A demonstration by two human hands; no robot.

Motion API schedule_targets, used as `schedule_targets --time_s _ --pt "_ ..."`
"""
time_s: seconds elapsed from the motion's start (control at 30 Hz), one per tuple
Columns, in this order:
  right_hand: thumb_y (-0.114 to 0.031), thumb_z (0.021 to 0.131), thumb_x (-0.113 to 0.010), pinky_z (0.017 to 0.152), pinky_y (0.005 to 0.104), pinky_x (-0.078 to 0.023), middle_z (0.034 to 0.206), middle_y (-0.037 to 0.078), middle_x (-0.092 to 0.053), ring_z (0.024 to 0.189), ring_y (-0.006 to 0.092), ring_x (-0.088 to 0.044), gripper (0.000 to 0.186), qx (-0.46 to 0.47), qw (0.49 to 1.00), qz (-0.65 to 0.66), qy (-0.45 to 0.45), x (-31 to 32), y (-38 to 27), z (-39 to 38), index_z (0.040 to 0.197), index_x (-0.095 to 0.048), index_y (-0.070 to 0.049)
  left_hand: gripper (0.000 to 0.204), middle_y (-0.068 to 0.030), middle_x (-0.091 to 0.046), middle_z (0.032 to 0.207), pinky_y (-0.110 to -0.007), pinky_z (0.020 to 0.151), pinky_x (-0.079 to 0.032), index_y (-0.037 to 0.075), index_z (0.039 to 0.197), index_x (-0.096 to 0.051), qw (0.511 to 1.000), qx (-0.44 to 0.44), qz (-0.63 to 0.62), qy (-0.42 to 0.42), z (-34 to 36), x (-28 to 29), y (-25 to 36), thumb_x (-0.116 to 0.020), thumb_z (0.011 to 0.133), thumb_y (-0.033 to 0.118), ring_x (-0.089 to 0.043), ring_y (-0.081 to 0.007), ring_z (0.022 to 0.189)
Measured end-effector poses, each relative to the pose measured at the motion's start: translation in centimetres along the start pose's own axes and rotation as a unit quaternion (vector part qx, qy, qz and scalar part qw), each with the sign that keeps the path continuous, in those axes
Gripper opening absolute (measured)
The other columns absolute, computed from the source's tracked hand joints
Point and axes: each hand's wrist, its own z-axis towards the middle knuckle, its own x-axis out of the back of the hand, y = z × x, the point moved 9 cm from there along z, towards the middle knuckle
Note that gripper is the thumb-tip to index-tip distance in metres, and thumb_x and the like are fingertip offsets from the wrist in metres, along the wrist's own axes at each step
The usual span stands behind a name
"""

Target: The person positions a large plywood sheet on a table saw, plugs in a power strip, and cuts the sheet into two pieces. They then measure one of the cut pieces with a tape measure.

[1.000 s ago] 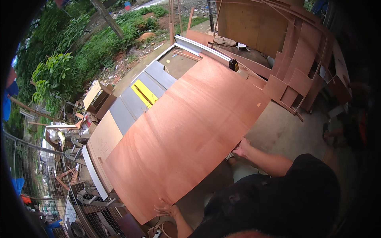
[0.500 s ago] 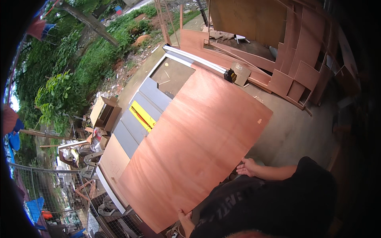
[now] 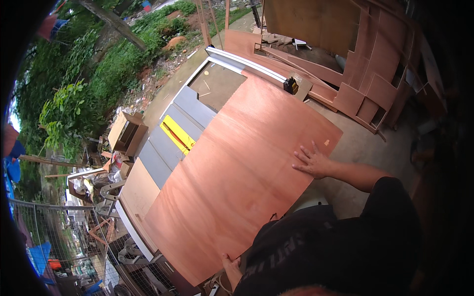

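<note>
A large reddish plywood sheet (image 3: 237, 182) lies at a slant across the grey top of a table saw (image 3: 159, 154), whose yellow insert plate (image 3: 177, 133) shows just past the sheet's far-left edge. My left hand (image 3: 231, 268) grips the near edge of the plywood at its lower corner, thumb on top and the other fingers hidden below. On the upper face, near the right end, my right hand (image 3: 313, 162) rests flat with its fingers spread. Behind the sheet's far end runs a white rail (image 3: 247, 64) with a black end piece (image 3: 291, 86).
Plywood offcuts and panels (image 3: 365, 84) stand and lie at the far right. Left of the saw are a wooden box (image 3: 127, 132), scrap piles and a wire mesh fence (image 3: 49, 232). Greenery (image 3: 108, 74) grows beyond the concrete floor (image 3: 345, 197).
My right hand has moved from beside the sheet's near edge up onto its face, fingers now spread. My left hand keeps its hold at the lower corner.
</note>
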Motion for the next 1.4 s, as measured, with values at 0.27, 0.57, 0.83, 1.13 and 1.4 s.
schedule_targets --time_s 0.27,0.57,0.83,1.13,1.4 --pt "-0.026 0.096 -0.040 0.102 0.0790 -0.015 0.157 0.021 -0.017 0.141 0.0520 -0.017 0.055 0.006 0.998 0.055 0.023 -2.9 -1.3 0.1 0.149 -0.030 -0.035 0.044 -0.0146 -0.051 0.135 -0.056 0.099 -0.042 0.004 0.131 -0.048 0.999 0.023 -0.041 0.008 0.8 0.2 0.1 -0.049 0.099 0.033 -0.050 -0.0348 0.122" --pt "-0.025 0.089 -0.049 0.101 0.0782 -0.019 0.156 0.018 -0.022 0.141 0.0488 -0.022 0.061 -0.017 0.998 0.036 0.042 -2.2 -0.4 0.0 0.148 -0.034 -0.034 0.036 -0.0145 -0.057 0.130 -0.064 0.092 -0.048 0.006 0.127 -0.053 0.997 0.056 -0.053 -0.026 2.8 2.1 -0.3 -0.052 0.098 0.027 -0.056 -0.0374 0.117" --pt "-0.022 0.085 -0.058 0.101 0.0784 -0.019 0.156 0.018 -0.023 0.142 0.0479 -0.020 0.065 -0.009 0.999 0.048 0.025 -1.4 -0.4 0.5 0.146 -0.039 -0.030 0.035 -0.0145 -0.055 0.132 -0.065 0.093 -0.046 0.005 0.125 -0.053 0.995 -0.002 -0.052 0.087 -3.7 -3.6 -0.5 -0.049 0.100 0.029 -0.055 -0.0361 0.118" --pt "-0.018 0.081 -0.063 0.100 0.0785 -0.021 0.155 0.019 -0.024 0.141 0.0489 -0.020 0.065 -0.005 0.999 0.029 0.035 -0.4 -1.3 1.2 0.143 -0.043 -0.026 0.038 -0.0132 -0.054 0.133 -0.063 0.091 -0.049 0.007 0.132 -0.048 0.992 0.007 -0.067 0.103 -2.2 -2.8 -0.5 -0.050 0.100 0.028 -0.056 -0.0358 0.118" --pt "-0.018 0.080 -0.064 0.100 0.0768 -0.023 0.154 0.020 -0.025 0.140 0.0491 -0.022 0.066 0.001 0.999 0.020 0.038 0.0 -1.2 1.5 0.143 -0.043 -0.025 0.038 -0.0140 -0.056 0.132 -0.061 0.093 -0.049 0.007 0.131 -0.048 0.990 0.014 -0.092 0.106 -3.3 -4.7 -0.7 -0.052 0.100 0.027 -0.057 -0.0362 0.117"
